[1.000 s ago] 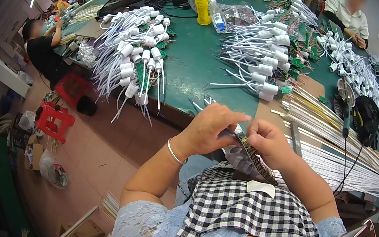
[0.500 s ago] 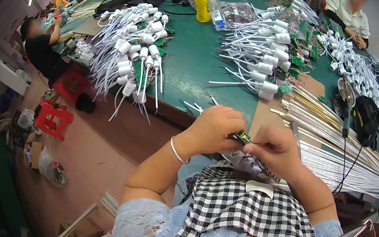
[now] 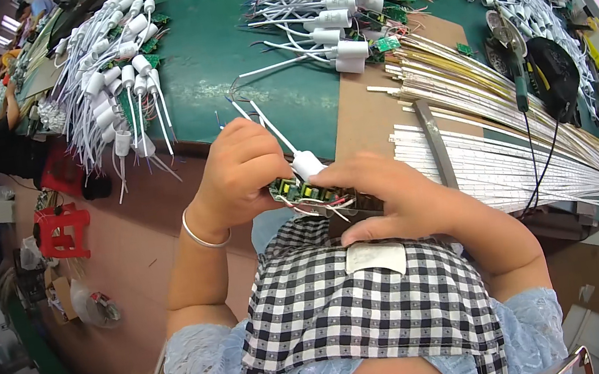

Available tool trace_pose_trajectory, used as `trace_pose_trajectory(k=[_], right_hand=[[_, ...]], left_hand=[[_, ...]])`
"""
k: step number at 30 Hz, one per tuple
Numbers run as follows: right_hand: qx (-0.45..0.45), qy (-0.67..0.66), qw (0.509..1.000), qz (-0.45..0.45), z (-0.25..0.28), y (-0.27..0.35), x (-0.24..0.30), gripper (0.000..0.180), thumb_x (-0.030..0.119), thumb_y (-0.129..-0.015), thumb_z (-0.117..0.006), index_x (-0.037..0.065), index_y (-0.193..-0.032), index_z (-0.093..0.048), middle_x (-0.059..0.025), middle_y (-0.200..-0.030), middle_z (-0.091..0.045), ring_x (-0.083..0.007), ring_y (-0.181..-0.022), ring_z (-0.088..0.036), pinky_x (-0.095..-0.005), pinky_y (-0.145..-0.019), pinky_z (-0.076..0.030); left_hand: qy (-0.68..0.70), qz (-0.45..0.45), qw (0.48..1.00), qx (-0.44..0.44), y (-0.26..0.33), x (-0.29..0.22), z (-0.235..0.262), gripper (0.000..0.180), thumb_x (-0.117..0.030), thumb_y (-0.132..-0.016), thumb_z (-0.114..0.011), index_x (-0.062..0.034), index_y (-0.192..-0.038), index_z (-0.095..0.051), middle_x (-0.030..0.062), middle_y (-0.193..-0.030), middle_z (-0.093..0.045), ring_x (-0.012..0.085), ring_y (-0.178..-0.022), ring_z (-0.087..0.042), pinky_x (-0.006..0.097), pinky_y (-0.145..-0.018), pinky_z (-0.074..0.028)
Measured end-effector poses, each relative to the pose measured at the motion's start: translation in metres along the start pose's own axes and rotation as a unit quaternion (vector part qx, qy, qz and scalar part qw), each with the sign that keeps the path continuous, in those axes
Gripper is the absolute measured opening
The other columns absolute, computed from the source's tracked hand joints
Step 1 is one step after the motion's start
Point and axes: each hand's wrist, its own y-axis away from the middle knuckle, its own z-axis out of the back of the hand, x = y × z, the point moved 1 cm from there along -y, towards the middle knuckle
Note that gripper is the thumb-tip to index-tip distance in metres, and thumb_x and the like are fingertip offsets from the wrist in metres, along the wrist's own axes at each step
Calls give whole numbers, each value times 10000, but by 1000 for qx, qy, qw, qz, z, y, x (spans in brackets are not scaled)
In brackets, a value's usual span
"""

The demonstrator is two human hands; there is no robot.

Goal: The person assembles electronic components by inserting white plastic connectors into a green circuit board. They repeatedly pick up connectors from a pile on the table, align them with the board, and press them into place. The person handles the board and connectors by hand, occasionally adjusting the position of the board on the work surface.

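Note:
My left hand [image 3: 243,168], with a white bangle on its wrist, grips one end of a green circuit board [image 3: 304,190] bearing yellow parts. Thin wires trail from the board's other end, in front of my apron. Just beyond the board is a white cylindrical cap [image 3: 306,164] with a white cable. My right hand [image 3: 392,189] is stretched out, thumb apart from the fingers. Its fingertips touch or nearly touch the cap and the board's edge. Whether the cap is wired to this board cannot be seen.
Heaps of white caps with cables lie on the green table, one at left [image 3: 109,84], another at the centre right [image 3: 344,12]. Long white strips [image 3: 480,162] fan out at right under a grey bar [image 3: 435,145]. A soldering iron [image 3: 520,87] and red stools [image 3: 62,232] are nearby.
My view has tipped downward and shifted right. The hands have moved apart from their close pinch; the right one has opened. The board and the white cap now show between them.

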Motion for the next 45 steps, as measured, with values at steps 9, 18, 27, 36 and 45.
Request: trace_pose_trajectory(k=[9, 18, 27, 36, 45], right_hand=[[-29, -78, 992, -92, 4, 4, -13, 330, 230, -742, -749, 39, -933, -559, -90, -848, -558, -204, -778, -562, -319, -688, -462], [-48, 7, 999, 23, 16, 10, 2, 188, 177, -765, -722, 62, -847, -598, -70, -754, -564, -228, -704, -576, -322, -628, -462], [-102, -69, 992, 32, 60, 26, -12, 581, 360, -724, -744, 38, -1167, -552, -106, -1105, -570, -236, -1006, -541, -345, -845, -436], [-125, 136, 983, 4, 12, 4, -17, 249, 250, -783, -697, 73, -954, -654, -90, -850, -620, -250, -773, -606, -342, -677, -486], [-140, 138, 979, 60, 14, 0, -8, 195, 73, -708, -741, 91, -876, -644, -69, -657, -546, -218, -581, -570, -327, -486, -431]], left_hand=[[29, 33, 999, -11, -7, -3, -9, 282, -215, -524, -782, -116, -695, -581, 11, -694, -558, 220, -691, -557, 345, -670, -413], [48, -10, 996, 79, -17, -5, -9, 233, -233, -589, -770, -83, -726, -657, 11, -662, -583, 231, -609, -528, 346, -648, -405], [28, 18, 998, 60, -14, 2, -3, 306, -338, -569, -807, -130, -745, -667, -25, -664, -624, 162, -597, -549, 338, -698, -395], [39, 62, 996, 57, -11, 0, -1, 291, -364, -632, -800, -148, -763, -658, -22, -677, -624, 166, -644, -570, 358, -824, -396], [63, 106, 988, 92, -14, 12, -7, 361, -428, -648, -768, -118, -749, -611, 15, -641, -569, 256, -689, -507, 346, -794, -383]])
